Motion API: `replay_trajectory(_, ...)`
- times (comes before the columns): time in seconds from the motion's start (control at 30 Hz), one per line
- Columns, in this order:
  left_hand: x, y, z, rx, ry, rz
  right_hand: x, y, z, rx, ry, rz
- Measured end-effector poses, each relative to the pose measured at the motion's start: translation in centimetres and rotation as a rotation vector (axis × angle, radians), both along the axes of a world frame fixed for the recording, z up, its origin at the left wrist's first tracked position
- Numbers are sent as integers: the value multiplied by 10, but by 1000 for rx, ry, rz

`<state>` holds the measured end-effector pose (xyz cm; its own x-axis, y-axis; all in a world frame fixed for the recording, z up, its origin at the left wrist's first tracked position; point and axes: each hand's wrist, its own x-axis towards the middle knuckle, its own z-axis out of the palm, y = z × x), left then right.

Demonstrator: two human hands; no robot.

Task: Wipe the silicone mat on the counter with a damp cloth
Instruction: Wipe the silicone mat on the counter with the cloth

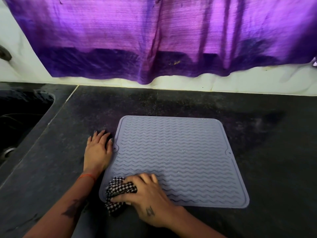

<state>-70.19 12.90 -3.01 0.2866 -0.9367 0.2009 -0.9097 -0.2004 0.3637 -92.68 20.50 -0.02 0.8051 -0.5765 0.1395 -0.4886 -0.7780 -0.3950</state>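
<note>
Item: grey-lavender square silicone mat (pixel 173 158) with rounded corners, a raised rim and rows of wavy ridges across its face; a small tab with a hole sits midway along each side edge. It lies flat on the dark speckled stone counter (pixel 257 127), right of centre, its near left corner close to the counter's front. Faint glints show along some ridges.

Item: black-and-white checked cloth (pixel 118 193), bunched, resting on the mat's near left corner and spilling over its edge onto the counter.

Right hand (pixel 147 198): fingers and thumb curled round the cloth, gripping it against the mat.

Left hand (pixel 98 150): fingers straight and spread, lying flat on the counter just beside the mat's left edge, fingertips near the left tab. An orange thread circles that wrist.

Surroundings: dark sink basin (pixel 20 117) at the left; purple curtain (pixel 154 38) hanging over the white wall behind
</note>
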Motion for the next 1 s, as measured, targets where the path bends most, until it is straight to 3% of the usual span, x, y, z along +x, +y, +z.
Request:
replay_trajectory(0.47,-1,0,-1,5,-14,-7,-56,11,-22,-122,52,-165)
replay_trajectory(0.7,-2,0,-2,1,-22,-8,-63,-7,-4,-50,16,-124)
replay_trajectory(0.83,-2,0,-2,-1,-22,-5,-71,-20,-14,-167,103,-270)
replay_trajectory(1.0,-1,0,-2,5,-26,-10,-79,-28,-19,-189,111,-220)
